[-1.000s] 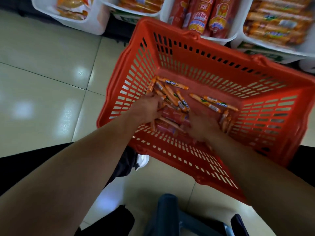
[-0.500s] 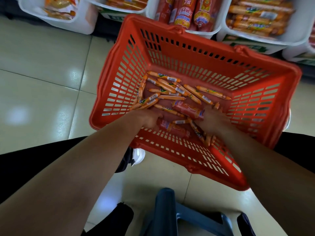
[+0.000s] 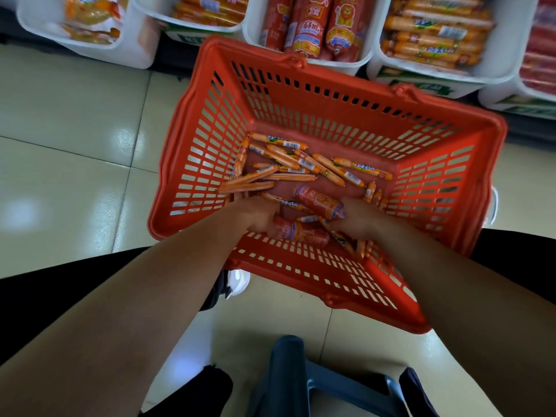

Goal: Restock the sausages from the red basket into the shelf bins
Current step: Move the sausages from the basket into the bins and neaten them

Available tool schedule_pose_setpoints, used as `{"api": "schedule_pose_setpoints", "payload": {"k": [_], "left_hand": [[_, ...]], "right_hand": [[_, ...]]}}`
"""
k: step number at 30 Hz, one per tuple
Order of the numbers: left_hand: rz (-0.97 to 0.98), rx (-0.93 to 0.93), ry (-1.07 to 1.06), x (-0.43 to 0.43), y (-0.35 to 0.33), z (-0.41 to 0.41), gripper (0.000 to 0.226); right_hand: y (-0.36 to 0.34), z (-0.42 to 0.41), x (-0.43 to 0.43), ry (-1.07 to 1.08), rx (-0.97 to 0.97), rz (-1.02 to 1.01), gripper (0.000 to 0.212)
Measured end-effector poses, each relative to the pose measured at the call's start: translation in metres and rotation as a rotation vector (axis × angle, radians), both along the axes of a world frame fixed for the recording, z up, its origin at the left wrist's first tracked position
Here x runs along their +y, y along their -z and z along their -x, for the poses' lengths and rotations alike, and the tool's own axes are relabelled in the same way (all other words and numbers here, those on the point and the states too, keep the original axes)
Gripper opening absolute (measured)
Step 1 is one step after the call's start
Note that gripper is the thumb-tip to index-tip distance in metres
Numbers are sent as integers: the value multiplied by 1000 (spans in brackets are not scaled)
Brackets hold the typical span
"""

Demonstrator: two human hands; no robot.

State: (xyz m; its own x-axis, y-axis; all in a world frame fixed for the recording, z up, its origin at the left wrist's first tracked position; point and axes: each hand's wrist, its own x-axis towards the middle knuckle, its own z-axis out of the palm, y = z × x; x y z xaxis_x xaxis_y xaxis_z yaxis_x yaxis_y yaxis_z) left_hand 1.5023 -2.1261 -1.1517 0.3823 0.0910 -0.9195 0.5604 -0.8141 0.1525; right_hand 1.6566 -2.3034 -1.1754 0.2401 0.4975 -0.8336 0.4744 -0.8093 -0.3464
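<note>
The red basket [image 3: 216,121] stands on the floor in front of me, with several thin orange sausages [image 3: 304,164] and two thick red sausages loose on its bottom. Both hands are inside it at the near wall. My left hand [image 3: 255,215] curls round the left end of the nearer thick red sausage [image 3: 304,233]. My right hand [image 3: 361,219] grips a bunch of thin orange sausages [image 3: 361,248] that poke out below it. The other thick red sausage [image 3: 319,200] lies against its thumb side. White shelf bins sit beyond the basket: one with thick red sausages [image 3: 331,66], one with orange sausages [image 3: 421,78].
More white bins line the shelf foot at far left [image 3: 132,52], upper middle [image 3: 192,25] and far right [image 3: 505,97]. A blue-grey stool [image 3: 291,374] is under me. A white shoe [image 3: 239,281] shows by the basket's near left corner. Pale tiles lie to the left.
Both hands have drawn back from the basket's middle to its near wall. The right hand has gathered thin sausages and the left has closed on a thick red one.
</note>
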Motion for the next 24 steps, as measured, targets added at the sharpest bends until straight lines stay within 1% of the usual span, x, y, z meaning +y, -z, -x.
{"api": "schedule_pose_setpoints", "payload": {"k": [2,3,5,6,10,13,16,17,19,21,24], "left_hand": [[19,-49,-62,3,-11,0,65],[11,-77,-92,4,-19,-1,71],[-45,-126,-106,5,-45,-5,83],[-75,-145,-101,5,-58,-7,83],[-114,-212,-120,10,-115,-11,66],[-154,-277,-99,19,-161,-9,72],[-215,-356,-42,27,-215,-4,55],[-238,-379,-29,30,-231,-1,53],[-285,-414,-19,39,-256,5,56],[-317,-455,-40,47,-275,11,58],[-373,-515,-97,57,-287,20,55]], "right_hand": [[-9,-2,2,-6,-25,-11,51],[-15,-4,4,-11,-48,-18,52],[-29,-8,7,-44,-103,-37,54],[-39,-10,10,-68,-135,-41,55],[-89,-23,20,-116,-245,-118,57],[-137,-35,26,-177,-305,-143,56],[-190,-47,30,-245,-355,-175,53],[-206,-52,30,-269,-371,-192,51],[-234,-59,29,-300,-415,-220,51],[-258,-65,26,-300,-474,-252,55],[-272,-71,28,-178,-501,-276,52]]}}
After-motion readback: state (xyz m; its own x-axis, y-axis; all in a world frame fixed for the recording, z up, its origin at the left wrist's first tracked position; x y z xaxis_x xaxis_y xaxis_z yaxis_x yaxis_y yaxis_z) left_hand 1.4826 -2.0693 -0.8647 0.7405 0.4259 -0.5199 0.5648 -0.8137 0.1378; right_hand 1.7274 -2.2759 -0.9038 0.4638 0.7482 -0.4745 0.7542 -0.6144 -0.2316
